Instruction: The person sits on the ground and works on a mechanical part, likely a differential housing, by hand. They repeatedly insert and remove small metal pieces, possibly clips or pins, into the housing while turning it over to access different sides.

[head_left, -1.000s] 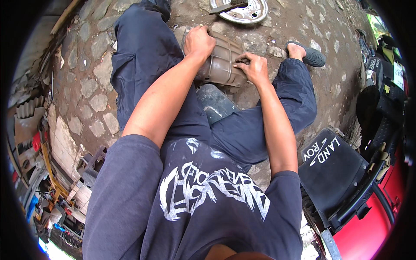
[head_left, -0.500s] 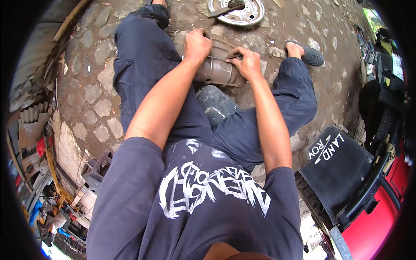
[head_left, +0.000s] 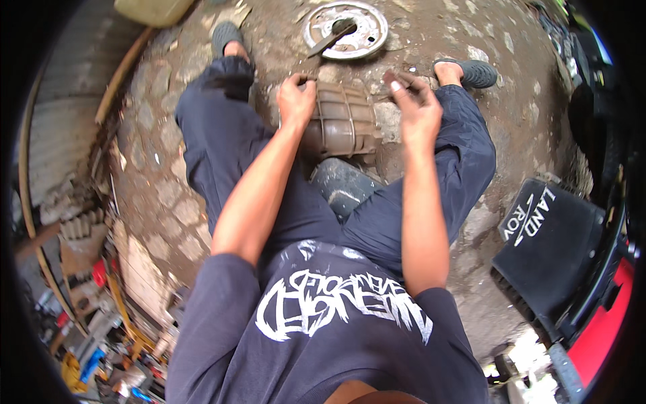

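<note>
A brownish ribbed metal casing [head_left: 338, 121], round and grimy, lies on the ground between my legs. My left hand [head_left: 296, 104] is closed at its left end, fingers curled over the rim. To the right of the casing and apart from it, my right hand [head_left: 420, 111] is raised, pinching a small flat brown piece [head_left: 391, 79] between thumb and fingers. What that piece is made of cannot be told. Just under the casing's near side sits a dark, scuffed panel [head_left: 344, 185], its lower part hidden by my legs.
A silvery wheel rim [head_left: 370, 30] lies beyond the casing, with a dark flat bar [head_left: 331, 42] across it. Stony ground surrounds me. At right stands a red vehicle part [head_left: 605, 337] with a black mudflap [head_left: 548, 239]. Scrap [head_left: 101, 337] is heaped at lower left.
My right hand has lifted off the casing and moved right with the small brown piece. My left hand stays at the casing's left end. The whole view has shifted slightly.
</note>
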